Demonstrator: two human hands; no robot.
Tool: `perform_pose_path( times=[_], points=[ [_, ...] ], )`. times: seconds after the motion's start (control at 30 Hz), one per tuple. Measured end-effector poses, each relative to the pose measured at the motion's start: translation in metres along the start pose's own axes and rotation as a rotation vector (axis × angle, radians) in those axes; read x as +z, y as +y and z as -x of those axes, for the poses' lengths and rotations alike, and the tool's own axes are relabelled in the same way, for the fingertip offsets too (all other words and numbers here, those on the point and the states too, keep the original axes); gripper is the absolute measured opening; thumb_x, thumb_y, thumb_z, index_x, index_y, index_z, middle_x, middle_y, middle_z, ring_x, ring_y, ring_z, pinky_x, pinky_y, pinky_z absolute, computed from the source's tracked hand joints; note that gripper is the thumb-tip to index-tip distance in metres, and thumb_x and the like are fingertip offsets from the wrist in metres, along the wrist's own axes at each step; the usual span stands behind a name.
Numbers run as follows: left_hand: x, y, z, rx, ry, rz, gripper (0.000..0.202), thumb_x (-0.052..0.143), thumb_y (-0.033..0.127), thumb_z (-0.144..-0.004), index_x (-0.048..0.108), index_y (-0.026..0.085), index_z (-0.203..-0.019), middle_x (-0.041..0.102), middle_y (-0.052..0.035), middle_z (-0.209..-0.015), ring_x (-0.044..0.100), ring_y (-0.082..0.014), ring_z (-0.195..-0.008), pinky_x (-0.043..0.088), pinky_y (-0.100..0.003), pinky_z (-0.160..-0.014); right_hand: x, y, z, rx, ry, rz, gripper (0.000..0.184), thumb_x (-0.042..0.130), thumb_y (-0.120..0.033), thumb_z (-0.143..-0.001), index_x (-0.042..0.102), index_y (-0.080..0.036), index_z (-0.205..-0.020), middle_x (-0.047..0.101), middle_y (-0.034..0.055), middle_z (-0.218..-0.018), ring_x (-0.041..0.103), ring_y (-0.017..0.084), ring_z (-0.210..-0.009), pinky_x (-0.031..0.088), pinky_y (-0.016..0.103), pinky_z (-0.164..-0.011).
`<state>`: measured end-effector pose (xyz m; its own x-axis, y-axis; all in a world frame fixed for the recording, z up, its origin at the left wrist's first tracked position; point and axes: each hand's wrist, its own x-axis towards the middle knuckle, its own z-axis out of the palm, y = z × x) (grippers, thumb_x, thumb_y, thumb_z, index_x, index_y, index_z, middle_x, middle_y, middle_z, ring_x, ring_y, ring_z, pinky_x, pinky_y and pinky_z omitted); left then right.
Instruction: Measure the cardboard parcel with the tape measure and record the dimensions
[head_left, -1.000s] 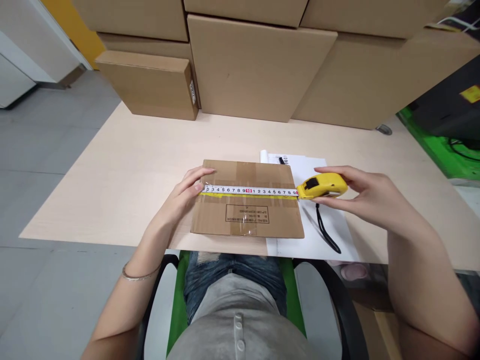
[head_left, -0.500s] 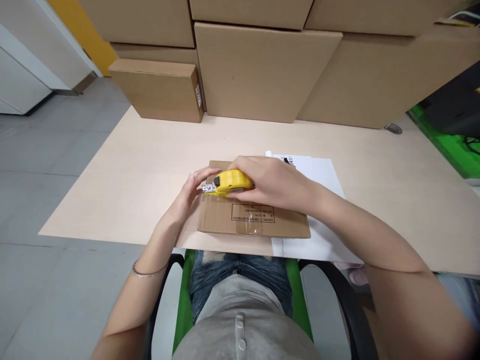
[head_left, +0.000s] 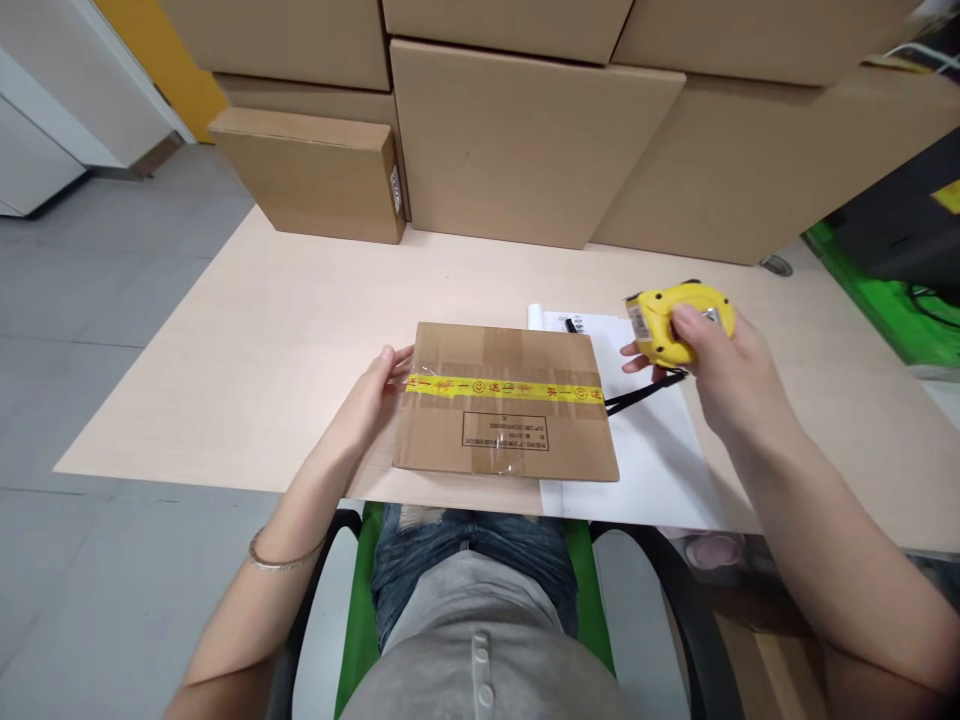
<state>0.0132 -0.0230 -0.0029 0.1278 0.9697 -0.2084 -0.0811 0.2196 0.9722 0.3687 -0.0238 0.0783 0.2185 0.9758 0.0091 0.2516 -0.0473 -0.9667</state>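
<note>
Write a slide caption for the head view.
Right hand holds a yellow tape measure; left hand at the left edge of a taped cardboard box.

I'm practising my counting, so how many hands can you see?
2. The bare left hand is at the left edge of the flat brown cardboard box, fingers partly hidden; the bare right hand holds the yellow plastic tape measure.

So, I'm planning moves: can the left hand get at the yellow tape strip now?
Probably yes: the left hand is beside the box's left edge, and the yellow tape strip lies exposed on top.
</note>
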Motion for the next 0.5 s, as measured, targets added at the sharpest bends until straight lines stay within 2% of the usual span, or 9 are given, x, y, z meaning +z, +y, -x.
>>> perform_pose_path(
  times=[0.07, 0.13, 0.2, 0.3, 0.37, 0.5],
  points=[
    [0.007, 0.006, 0.004, -0.04, -0.026, 0.011, 0.075, 0.042, 0.077, -0.102, 0.075, 0.019, -0.136, 0.077, -0.0133, -0.141, 0.061, -0.0397, -0.144, 0.049, -0.054, -0.12, -0.003, 0.007, 0.003, 0.11, -0.028, 0.01, 0.038, 0.072, -0.062, -0.092, 0.071, -0.026, -0.102, 0.077, 0.0084, -0.082, 0.074, 0.028, -0.071, 0.057, 0.041, -0.064],
    [0.011, 0.011, 0.008, -0.069, -0.076, 0.005, 0.077, 0.037, 0.079, -0.102, 0.076, 0.02, -0.133, 0.08, -0.012, -0.133, 0.064, -0.0401, -0.141, 0.053, -0.053, -0.117, -0.001, 0.012, 0.008, 0.146, -0.108, -0.016, 0.038, 0.071, -0.062, -0.092, 0.073, -0.026, -0.101, 0.079, 0.0081, -0.088, 0.076, 0.028, -0.078, 0.061, 0.042, -0.07],
    [0.012, 0.017, 0.01, -0.074, -0.138, 0.008, 0.078, 0.034, 0.081, -0.102, 0.075, 0.023, -0.135, 0.082, -0.0105, -0.128, 0.065, -0.0399, -0.14, 0.056, -0.053, -0.113, 0.0, 0.011, 0.015, 0.117, -0.162, -0.038, 0.036, 0.07, -0.061, -0.093, 0.075, -0.026, -0.099, 0.081, 0.0073, -0.096, 0.076, 0.027, -0.086, 0.063, 0.043, -0.079],
    [0.007, 0.028, 0.012, 0.042, -0.224, -0.005, 0.08, 0.036, 0.086, -0.098, 0.072, 0.027, -0.138, 0.081, -0.0095, -0.131, 0.065, -0.0398, -0.141, 0.058, -0.054, -0.112, -0.003, 0.004, 0.028, 0.043, -0.154, -0.043, 0.031, 0.067, -0.057, -0.097, 0.076, -0.027, -0.101, 0.081, 0.0064, -0.109, 0.077, 0.029, -0.101, 0.064, 0.047, -0.091],
    [0.006, 0.037, 0.013, 0.16, -0.189, 0.016, 0.077, 0.036, 0.084, -0.099, 0.067, 0.03, -0.144, 0.078, -0.0081, -0.137, 0.063, -0.0395, -0.143, 0.056, -0.056, -0.114, -0.01, -0.001, 0.038, 0.006, -0.14, -0.061, 0.027, 0.067, -0.055, -0.098, 0.076, -0.03, -0.104, 0.081, 0.006, -0.113, 0.077, 0.032, -0.107, 0.064, 0.051, -0.093],
    [0.009, 0.046, 0.015, 0.357, -0.015, 0.077, 0.067, 0.032, 0.077, -0.104, 0.05, 0.043, -0.159, 0.072, -0.0024, -0.147, 0.06, -0.0345, -0.148, 0.054, -0.055, -0.117, -0.025, 0.004, 0.054, -0.02, -0.146, -0.074, 0.026, 0.064, -0.054, -0.1, 0.075, -0.033, -0.11, 0.081, 0.0068, -0.115, 0.078, 0.034, -0.109, 0.067, 0.053, -0.091]
  ],
)
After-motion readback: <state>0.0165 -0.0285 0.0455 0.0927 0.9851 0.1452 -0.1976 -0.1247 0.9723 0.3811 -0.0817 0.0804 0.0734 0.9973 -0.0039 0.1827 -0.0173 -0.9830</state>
